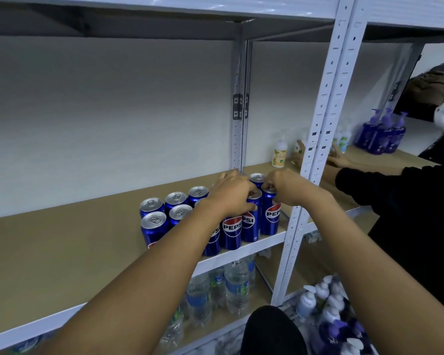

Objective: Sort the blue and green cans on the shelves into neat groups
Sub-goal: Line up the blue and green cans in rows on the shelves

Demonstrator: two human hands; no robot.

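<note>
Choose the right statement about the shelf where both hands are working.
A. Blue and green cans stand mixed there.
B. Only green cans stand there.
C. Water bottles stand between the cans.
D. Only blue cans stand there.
D: every can in the group of blue cans on the shelf is blue, the left hand and right hand grip the tops of two of them, and the water bottles stand on the shelf below.

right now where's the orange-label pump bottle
In the head view, the pump bottle stands at the back of the cans' shelf, right of the blue cans, beside the white upright.
</note>
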